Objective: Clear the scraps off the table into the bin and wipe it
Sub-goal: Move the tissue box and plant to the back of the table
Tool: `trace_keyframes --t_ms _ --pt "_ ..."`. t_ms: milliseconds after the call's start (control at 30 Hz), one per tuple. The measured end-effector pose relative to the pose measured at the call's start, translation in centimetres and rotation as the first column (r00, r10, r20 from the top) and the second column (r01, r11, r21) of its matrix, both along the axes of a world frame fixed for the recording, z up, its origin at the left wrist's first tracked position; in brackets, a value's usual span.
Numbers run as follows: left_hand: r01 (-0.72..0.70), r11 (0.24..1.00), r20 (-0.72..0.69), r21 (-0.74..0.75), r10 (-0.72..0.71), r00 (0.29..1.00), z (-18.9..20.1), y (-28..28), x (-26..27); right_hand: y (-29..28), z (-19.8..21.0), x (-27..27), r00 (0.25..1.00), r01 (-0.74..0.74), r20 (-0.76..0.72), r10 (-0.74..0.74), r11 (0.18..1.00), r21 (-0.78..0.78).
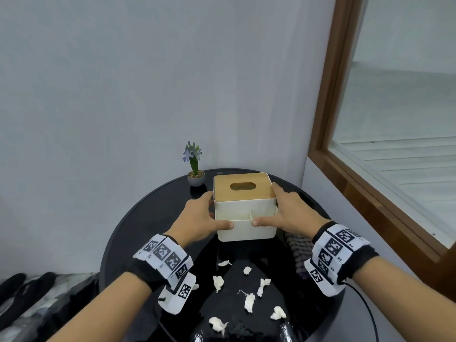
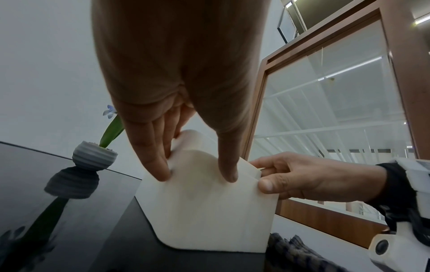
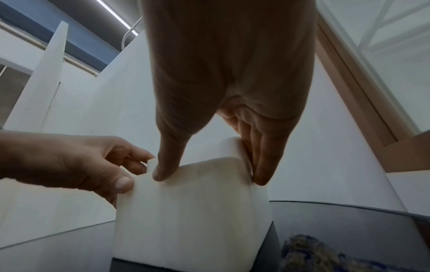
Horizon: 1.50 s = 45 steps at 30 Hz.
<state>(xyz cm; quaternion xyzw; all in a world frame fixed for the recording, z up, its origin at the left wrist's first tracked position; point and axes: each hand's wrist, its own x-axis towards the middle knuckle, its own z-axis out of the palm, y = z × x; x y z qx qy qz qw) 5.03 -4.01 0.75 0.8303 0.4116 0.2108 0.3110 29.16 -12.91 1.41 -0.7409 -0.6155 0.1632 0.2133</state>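
Several white paper scraps [image 1: 249, 301] lie on the near half of the round black glass table [image 1: 153, 213]. Behind them stands a white tissue box [image 1: 244, 228] with a wooden slotted lid. My left hand [image 1: 212, 213] grips its left front corner, thumb on the front wall and fingers along the side. My right hand [image 1: 276, 208] grips the right front corner the same way. The left wrist view shows my left hand [image 2: 197, 174] on the box [image 2: 209, 211]. The right wrist view shows my right hand [image 3: 209, 174] on the box [image 3: 190, 220]. No bin is in view.
A dark patterned cloth [image 1: 299, 253] lies on the table just right of the box, under my right wrist. A small potted flower [image 1: 196, 178] stands at the back left. The wall and a wood-framed window [image 1: 328, 119] close in behind and to the right.
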Motion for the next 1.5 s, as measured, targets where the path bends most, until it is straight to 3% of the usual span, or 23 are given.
trace_keyframes --t_ms 300,567,1000,1500 --pt "-0.024 1.0 -0.041 0.018 0.025 0.999 0.3 1.8 1.1 1.8 0.1 1.0 0.999 -0.037 -0.004 0.037 0.998 0.041" --pt "-0.062 0.998 -0.029 0.005 0.062 0.998 1.1 5.9 3.5 6.7 1.2 2.5 0.999 -0.04 -0.002 0.04 0.997 0.066" --pt "-0.095 0.995 -0.011 0.039 0.095 0.995 0.1 12.1 5.5 13.7 -0.7 4.8 0.997 -0.012 -0.074 0.021 0.993 0.116" --pt "-0.134 0.99 0.072 -0.033 0.136 0.988 -0.6 14.0 6.3 15.7 -0.7 5.4 0.992 0.003 -0.123 0.011 0.993 0.114"
